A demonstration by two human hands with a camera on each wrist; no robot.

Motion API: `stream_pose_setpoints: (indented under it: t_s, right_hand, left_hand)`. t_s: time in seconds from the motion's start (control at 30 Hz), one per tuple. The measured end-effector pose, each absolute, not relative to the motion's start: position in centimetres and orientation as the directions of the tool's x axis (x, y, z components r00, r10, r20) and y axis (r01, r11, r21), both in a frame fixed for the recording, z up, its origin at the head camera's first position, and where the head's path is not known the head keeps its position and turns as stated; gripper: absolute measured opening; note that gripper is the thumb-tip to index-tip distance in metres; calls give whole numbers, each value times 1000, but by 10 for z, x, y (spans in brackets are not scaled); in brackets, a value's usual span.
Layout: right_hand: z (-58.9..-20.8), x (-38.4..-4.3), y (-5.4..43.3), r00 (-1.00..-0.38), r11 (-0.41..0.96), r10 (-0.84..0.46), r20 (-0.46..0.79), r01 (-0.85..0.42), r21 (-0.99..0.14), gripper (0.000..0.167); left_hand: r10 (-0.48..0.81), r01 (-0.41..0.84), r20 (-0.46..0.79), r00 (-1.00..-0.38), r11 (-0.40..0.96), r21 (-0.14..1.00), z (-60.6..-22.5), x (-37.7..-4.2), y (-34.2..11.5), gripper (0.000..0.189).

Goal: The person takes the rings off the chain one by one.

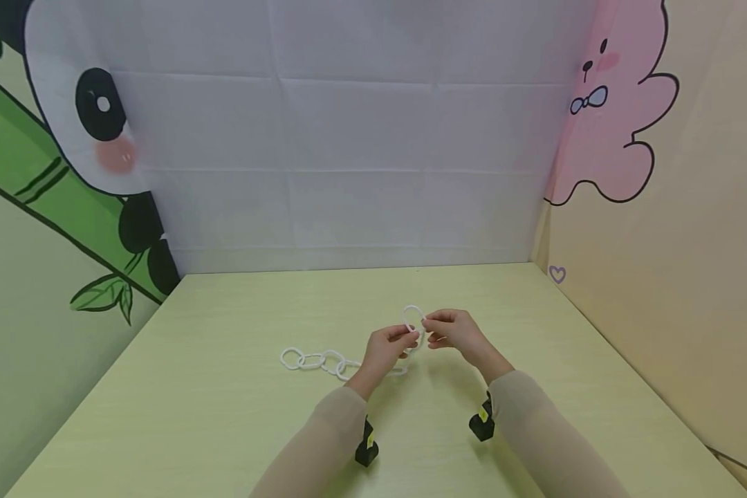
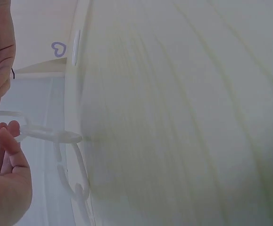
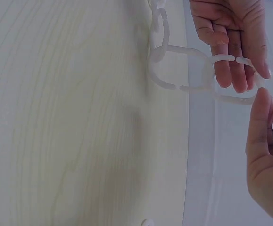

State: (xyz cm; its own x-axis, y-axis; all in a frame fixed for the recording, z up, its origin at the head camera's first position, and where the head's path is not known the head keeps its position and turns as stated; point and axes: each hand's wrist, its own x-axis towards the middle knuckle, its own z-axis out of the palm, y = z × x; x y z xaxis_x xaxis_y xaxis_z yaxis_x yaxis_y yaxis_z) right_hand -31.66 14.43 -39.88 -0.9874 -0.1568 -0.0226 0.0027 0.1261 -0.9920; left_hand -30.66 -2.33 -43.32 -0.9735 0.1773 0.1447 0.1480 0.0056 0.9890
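A chain of white plastic links [image 1: 332,361] lies partly on the table, its right end raised between the hands. My left hand [image 1: 386,351] pinches a link near that end between thumb and fingers. With thumb and fingertips, my right hand [image 1: 459,333] pinches the end link [image 1: 413,306], which stands up above the left fingertips. In the right wrist view, the left hand [image 3: 237,37] is at the top and the right hand [image 3: 266,160] lower right; a link [image 3: 186,49] between hands and table shows a small gap in its ring. Fingers partly hide the held links.
The chain rests on a pale wood-grain table [image 1: 211,401]. Behind it hangs a creased white cloth [image 1: 361,207]. Painted walls [image 1: 660,277] stand at both sides. A black device [image 1: 366,446] sits under the left wrist and a similar one [image 1: 482,422] under the right.
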Motion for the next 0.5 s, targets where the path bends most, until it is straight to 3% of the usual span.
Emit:
stream_pose_setpoints:
  t_s: [0.5]
  right_hand:
    - [-396,-316,146,-986,82,-165,-17,4,-997,29]
  left_hand:
    - [164,170,157,-974,63,984,-410,-287,-25,29]
